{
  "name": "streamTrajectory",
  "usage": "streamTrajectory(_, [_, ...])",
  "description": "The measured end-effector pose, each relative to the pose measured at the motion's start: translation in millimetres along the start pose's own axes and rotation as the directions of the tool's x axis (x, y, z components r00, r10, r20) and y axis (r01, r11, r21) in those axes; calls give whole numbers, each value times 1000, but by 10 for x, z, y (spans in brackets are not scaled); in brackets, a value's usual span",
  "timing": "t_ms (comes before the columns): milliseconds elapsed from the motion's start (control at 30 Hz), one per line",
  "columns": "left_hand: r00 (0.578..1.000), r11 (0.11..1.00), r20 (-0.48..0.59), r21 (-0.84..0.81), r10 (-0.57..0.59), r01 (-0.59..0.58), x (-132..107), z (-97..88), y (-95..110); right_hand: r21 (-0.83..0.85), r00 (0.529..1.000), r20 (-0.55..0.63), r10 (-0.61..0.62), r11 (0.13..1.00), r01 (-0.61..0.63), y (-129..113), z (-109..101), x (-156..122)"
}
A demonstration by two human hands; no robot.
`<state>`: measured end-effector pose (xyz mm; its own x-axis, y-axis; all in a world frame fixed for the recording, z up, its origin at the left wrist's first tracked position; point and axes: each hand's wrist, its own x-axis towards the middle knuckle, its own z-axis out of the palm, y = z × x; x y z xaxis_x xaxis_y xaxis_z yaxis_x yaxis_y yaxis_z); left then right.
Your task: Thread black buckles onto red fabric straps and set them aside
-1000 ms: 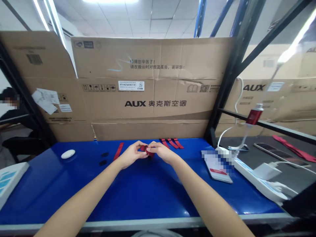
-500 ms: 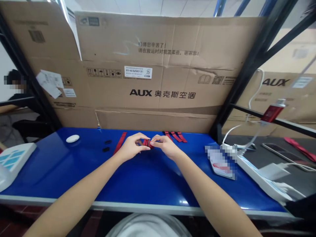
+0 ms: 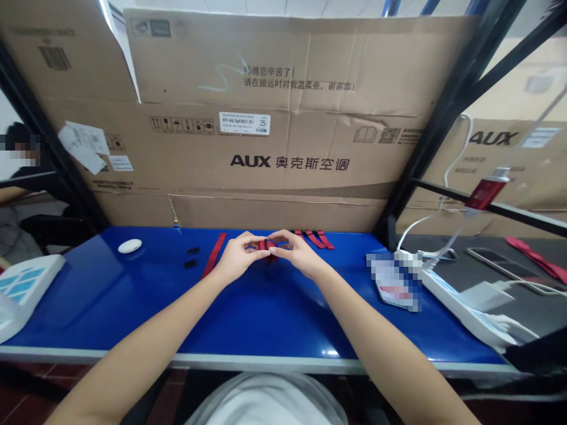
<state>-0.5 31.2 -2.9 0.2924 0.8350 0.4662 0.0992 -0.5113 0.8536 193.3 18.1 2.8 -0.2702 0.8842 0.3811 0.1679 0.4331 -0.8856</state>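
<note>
Above the blue table [image 3: 257, 324], both my hands hold a small red strap [image 3: 268, 244] with dark parts on it, perhaps a buckle. My left hand [image 3: 240, 257] pinches its left end between thumb and fingers. From the other side, my right hand [image 3: 297, 252] grips the right end, the two thumbs nearly meeting. The fingers cover much of the strap. Just left of my left hand lies a longer red strap [image 3: 214, 257], and beyond it are two small black plastic pieces [image 3: 193, 251]. Several red straps with black ends [image 3: 315, 239] lie behind my right hand.
Cardboard [image 3: 287, 136] walls off the table's back edge. At the left are a white oval object [image 3: 130, 246] and a white device [image 3: 35, 283]; a person [image 3: 26, 171] sits beyond. To the right lie a phone-like slab [image 3: 394, 289], a white power strip [image 3: 456, 304] and cables.
My fingers have shifted on the strap, and my thumbs now press together at its front. The view has tipped slightly downward; the table items stay put.
</note>
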Motion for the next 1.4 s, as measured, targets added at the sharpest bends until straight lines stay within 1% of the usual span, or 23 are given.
streamTrajectory(67, [998,996,39,-80,-46,49,6,-3,19,-55,997,27,-66,996,67,-17,-28,-10])
streamTrajectory(167, [990,971,62,-200,-123,133,3,-7,44,-152,991,-12,-134,980,131,-18,-27,-19])
streamTrajectory(267, [980,944,51,-263,-194,201,-2,-10,63,-209,982,-2,-189,961,184,-14,7,-25])
streamTrajectory(333, [976,935,80,-280,-204,218,-4,-8,77,-225,977,9,-214,951,210,-21,32,-32])
streamTrajectory(433, [971,931,117,-281,-207,233,1,-9,97,-251,975,14,-222,943,219,-41,45,-46])
streamTrajectory(500, [966,925,118,-283,-229,254,16,-33,96,-285,979,26,-204,937,203,-45,14,-50])
streamTrajectory(567, [958,918,95,-274,-270,286,40,-86,73,-352,984,27,-174,920,172,-32,-57,-44])
streamTrajectory(633, [947,921,64,-221,-315,321,65,-160,27,-431,989,42,-140,890,145,6,-151,-25])
streamTrajectory(667, [944,927,59,-178,-326,331,73,-197,-4,-466,990,71,-121,874,141,35,-194,-11])
streamTrajectory(733, [940,940,103,-71,-326,334,76,-257,-72,-522,986,144,-80,841,144,116,-253,25])
streamTrajectory(767, [936,946,147,-8,-321,325,68,-275,-104,-543,985,160,-65,828,143,167,-264,45])
streamTrajectory(833, [927,954,230,130,-295,271,35,-285,-158,-576,989,137,-50,808,120,285,-256,85])
streamTrajectory(867, [926,954,263,201,-271,222,12,-277,-178,-597,995,95,-37,798,87,348,-243,103])
streamTrajectory(933, [937,940,299,332,-179,74,-43,-235,-208,-655,1000,-14,24,756,-27,464,-209,127])
streamTrajectory(1000, [952,890,302,445,-50,-95,-96,-166,-238,-696,991,-98,91,705,-134,550,-179,130])
streamTrajectory(1033, [953,854,303,493,11,-167,-116,-125,-257,-709,988,-111,112,688,-157,578,-165,123])
streamTrajectory(1100, [946,785,312,562,89,-260,-139,-38,-303,-724,990,-72,123,676,-137,603,-140,96])
streamTrajectory(1167, [939,744,328,601,105,-293,-138,41,-351,-732,991,7,132,676,-84,595,-120,59])
streamTrajectory(1233, [941,717,328,634,88,-288,-124,95,-385,-736,982,75,172,674,-62,571,-104,24])
streamTrajectory(1300, [944,696,323,661,73,-281,-108,112,-398,-739,970,102,222,670,-76,544,-92,-5])
streamTrajectory(1400, [952,702,300,668,52,-249,-87,52,-403,-745,963,100,252,661,-96,517,-66,-40])
